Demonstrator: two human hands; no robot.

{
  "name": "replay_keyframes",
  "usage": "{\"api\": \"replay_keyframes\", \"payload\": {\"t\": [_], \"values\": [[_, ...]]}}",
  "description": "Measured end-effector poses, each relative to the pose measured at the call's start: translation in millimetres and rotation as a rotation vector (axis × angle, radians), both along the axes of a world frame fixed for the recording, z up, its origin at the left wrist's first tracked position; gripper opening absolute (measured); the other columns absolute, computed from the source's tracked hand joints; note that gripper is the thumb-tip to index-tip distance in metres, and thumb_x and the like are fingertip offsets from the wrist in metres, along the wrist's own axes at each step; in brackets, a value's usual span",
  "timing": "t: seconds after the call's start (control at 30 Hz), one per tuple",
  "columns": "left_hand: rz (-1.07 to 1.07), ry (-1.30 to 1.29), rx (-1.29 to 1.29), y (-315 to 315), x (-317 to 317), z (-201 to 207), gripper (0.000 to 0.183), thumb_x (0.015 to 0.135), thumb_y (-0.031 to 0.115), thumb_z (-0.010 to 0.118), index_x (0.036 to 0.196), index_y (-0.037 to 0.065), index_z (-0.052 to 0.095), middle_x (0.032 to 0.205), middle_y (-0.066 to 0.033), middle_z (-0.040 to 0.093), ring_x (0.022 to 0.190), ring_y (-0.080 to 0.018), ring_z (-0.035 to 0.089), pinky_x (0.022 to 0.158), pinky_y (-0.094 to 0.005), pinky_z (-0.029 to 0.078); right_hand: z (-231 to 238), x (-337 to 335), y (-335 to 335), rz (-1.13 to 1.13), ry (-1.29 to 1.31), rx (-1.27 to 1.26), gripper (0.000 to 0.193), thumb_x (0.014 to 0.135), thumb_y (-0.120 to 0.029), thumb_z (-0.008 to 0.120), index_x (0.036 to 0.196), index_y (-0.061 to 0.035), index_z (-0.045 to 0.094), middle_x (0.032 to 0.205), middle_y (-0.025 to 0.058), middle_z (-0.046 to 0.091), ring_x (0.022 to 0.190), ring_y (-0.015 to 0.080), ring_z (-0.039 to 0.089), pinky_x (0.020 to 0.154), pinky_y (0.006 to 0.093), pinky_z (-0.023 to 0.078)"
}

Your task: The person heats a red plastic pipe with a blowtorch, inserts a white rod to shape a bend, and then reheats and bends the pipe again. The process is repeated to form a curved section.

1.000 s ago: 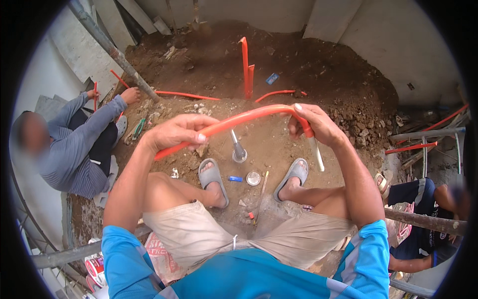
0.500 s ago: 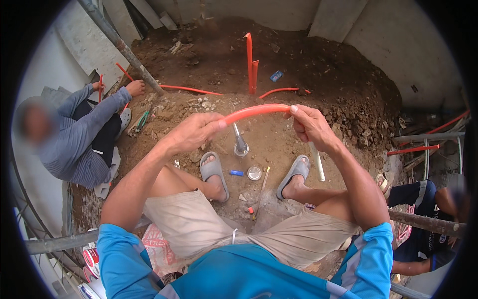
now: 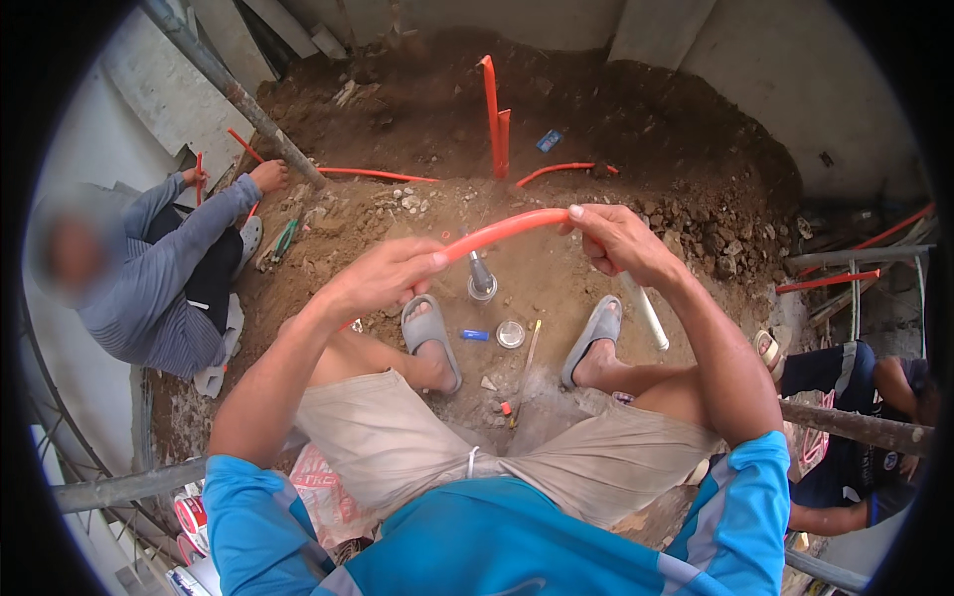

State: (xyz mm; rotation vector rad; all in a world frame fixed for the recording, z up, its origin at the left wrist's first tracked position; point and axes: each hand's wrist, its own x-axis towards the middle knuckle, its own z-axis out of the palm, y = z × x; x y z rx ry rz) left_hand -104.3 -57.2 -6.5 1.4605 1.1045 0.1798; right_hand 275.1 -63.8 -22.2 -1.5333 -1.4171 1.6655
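Note:
A bent orange pipe [image 3: 512, 229] arches between my two hands in front of me. My left hand [image 3: 396, 276] is closed round its left part; a bit of orange shows below that wrist. At the pipe's right end my right hand [image 3: 624, 244] grips with thumb and fingers. A white pipe [image 3: 648, 316] slants down from under my right hand; I cannot tell whether that hand holds it. Beneath the orange pipe, a grey tapered tool [image 3: 481, 276] stands on the ground. Between my sandalled feet lie a small blue cylinder [image 3: 475, 335] and a round clear container [image 3: 510, 334].
A thin stick [image 3: 532, 360] lies near my feet. Orange pipes [image 3: 492, 119] rise from the soil ahead. At left a seated person [image 3: 164, 268] holds an orange piece beside a slanted metal pole [image 3: 234, 94]. Another person [image 3: 845, 427] is at right, near metal bars [image 3: 865, 254].
The orange pipe and my hands have shifted slightly left, with its right end a little higher. The white pipe's lower end has swung to the right. Both hands keep their grip.

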Motion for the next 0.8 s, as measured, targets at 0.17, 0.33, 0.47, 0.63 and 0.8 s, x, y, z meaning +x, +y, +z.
{"api": "replay_keyframes", "payload": {"t": [0.17, 0.33, 0.47, 0.63, 0.8], "values": [[-0.011, -0.067, -0.169, 11, 1, -7, 0.039, 0.119, 0.042, 0.054, 0.122, 0.006, 0.07, 0.084, 0.0023, 0.061, 0.068, -0.0072, 0.056, 0.061, -0.0251, 0.048, 5, -5, -1, 0.018, -0.025, 0.03, 0.057, 0.115, -0.052, 0.057, 0.119, 0.0026, 0.073, 0.066, -0.0067, 0.033, 0.055, 0.0083, 0.036, 0.049, 0.0319, 0.027], [-0.159, -0.046, -0.194, 33, 32, 13, 0.047, 0.119, 0.048, 0.049, 0.114, 0.006, 0.07, 0.078, 0.0011, 0.063, 0.062, -0.007, 0.058, 0.055, -0.026, 0.051, 5, -6, -2, 0.004, -0.053, 0.015, 0.057, 0.116, -0.054, 0.056, 0.118, 0.0004, 0.072, 0.066, -0.0073, 0.036, 0.054, 0.0074, 0.037, 0.049, 0.0305, 0.028], [-0.15, -0.055, -0.256, 40, 48, -3, 0.049, 0.119, 0.05, 0.049, 0.116, 0.006, 0.07, 0.073, 0.0051, 0.053, 0.058, -0.0057, 0.048, 0.05, -0.0256, 0.041, -4, -8, -3, -0.002, -0.056, -0.008, 0.058, 0.116, -0.054, 0.056, 0.117, 0.0011, 0.072, 0.067, -0.0075, 0.037, 0.054, 0.0074, 0.037, 0.049, 0.0306, 0.028], [-0.146, -0.05, -0.211, 32, 55, -18, 0.051, 0.119, 0.053, 0.048, 0.119, 0.006, 0.069, 0.073, 0.0083, 0.042, 0.058, -0.0046, 0.036, 0.05, -0.0255, 0.03, -15, -2, -6, -0.007, -0.055, -0.022, 0.06, 0.115, -0.055, 0.057, 0.118, 0.0034, 0.072, 0.068, -0.0065, 0.038, 0.056, 0.0074, 0.037, 0.049, 0.0302, 0.029], [-0.127, -0.041, -0.13, 31, 57, -18, 0.052, 0.119, 0.054, 0.047, 0.119, 0.007, 0.068, 0.074, 0.0084, 0.043, 0.059, -0.0043, 0.037, 0.05, -0.0255, 0.031, -13, -5, -5, -0.035, -0.082, 0.017, 0.058, 0.116, -0.054, 0.055, 0.114, 0.0012, 0.072, 0.066, -0.0075, 0.037, 0.055, 0.0072, 0.036, 0.049, 0.0301, 0.03]]}}
